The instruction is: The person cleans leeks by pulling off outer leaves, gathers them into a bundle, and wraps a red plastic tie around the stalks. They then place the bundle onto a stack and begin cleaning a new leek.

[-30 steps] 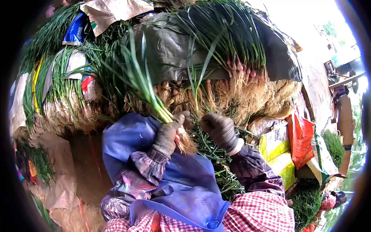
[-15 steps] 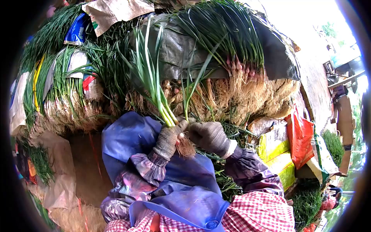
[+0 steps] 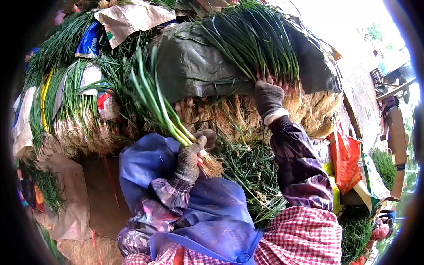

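My left hand (image 3: 191, 159), in a grey knit glove, is closed around a few green onions (image 3: 170, 121) near their base. Their leaves point up and to the left, and the pale roots hang out to the right of my fist. My right hand (image 3: 268, 98), gloved too, reaches up to the bulb end of a pile of green onions (image 3: 254, 39). It touches the pinkish bulbs there, but its fingertips are hidden among the stems. This pile lies on a dark plastic sheet (image 3: 176, 66), draped over more rooted onions (image 3: 225, 112).
Loose green leaves (image 3: 247, 172) lie heaped beside the blue apron (image 3: 212, 198) on my lap. More bundled onions (image 3: 75, 115) stand at the left under scraps of sacking. To the right are an orange-red bag (image 3: 343, 159) and dark green leaves (image 3: 355, 238).
My right hand has moved from beside the left one up to the pile. The thin leafy stem it held is no longer in it. The left hand's onions now lean further left.
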`<state>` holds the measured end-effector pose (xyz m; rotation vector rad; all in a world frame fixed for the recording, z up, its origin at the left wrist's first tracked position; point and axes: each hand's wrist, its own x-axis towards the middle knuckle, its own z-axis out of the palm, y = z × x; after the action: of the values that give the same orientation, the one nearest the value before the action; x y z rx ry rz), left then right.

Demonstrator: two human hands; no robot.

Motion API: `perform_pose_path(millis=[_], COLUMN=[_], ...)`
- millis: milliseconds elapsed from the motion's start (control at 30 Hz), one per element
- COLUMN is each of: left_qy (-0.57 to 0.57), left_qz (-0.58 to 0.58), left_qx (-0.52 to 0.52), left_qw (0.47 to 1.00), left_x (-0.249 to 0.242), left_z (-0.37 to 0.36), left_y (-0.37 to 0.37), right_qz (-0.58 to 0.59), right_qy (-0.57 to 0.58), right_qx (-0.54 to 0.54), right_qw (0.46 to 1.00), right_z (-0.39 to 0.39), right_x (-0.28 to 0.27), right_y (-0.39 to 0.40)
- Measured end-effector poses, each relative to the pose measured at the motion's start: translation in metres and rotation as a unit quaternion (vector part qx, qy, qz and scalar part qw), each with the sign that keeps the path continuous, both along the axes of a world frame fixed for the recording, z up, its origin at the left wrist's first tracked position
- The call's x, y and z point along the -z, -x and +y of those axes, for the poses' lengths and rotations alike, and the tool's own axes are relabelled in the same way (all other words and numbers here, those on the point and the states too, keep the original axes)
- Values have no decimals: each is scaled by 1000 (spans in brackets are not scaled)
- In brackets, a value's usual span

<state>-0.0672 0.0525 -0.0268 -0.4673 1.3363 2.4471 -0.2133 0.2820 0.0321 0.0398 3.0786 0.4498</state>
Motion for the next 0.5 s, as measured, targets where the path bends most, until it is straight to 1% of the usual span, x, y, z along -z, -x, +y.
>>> perform_pose_path(millis=[33, 67, 133, 167, 200, 267, 333, 367, 400, 433, 467, 500], left_qy=[11, -26, -70, -63, -47, -24, -27, -34, -73, -89, -104, -126], left_qz=[-6, 16, 23, 32, 38, 2, 0, 6, 11, 9, 4, -2], left_qx=[17, 20, 8, 33, 80, 84, 77, 65, 71, 60, 55, 44], left_qw=[1000, 999, 997, 997, 995, 996, 997, 997, 995, 994, 993, 991], left_x=[0, 3, -1, 10, 13, 12, 7, 5, 27, 20, 9, 4], left_z=[-2, -1, 5, 3, 0, 3, 6, 6, 8, 10, 13, 15], left_y=[0, 2, 3, 4, 5, 6, 7, 8, 10, 11, 12, 11], right_qz=[-18, 42, 164, 129, 159, 216, 106, 167, 238, 256, 237, 195], right_qy=[-11, -44, -104, 17, 34, 65, 56, 113, 115, 153, 244, 271], right_qx=[19, 7, -5, -11, -34, -83, -18, -29, -93, -122, -175, -188], right_qw=[1000, 998, 981, 991, 986, 971, 993, 979, 960, 947, 924, 924], right_z=[0, 2, 3, 12, 16, 17, 8, 5, -4, -23, -38, -51], right_x=[2, 9, 21, 14, 16, 13, 9, 8, 7, -3, -10, -1], right_y=[4, 0, -7, -9, -10, -14, -11, -20, -34, -55, -78, -100])
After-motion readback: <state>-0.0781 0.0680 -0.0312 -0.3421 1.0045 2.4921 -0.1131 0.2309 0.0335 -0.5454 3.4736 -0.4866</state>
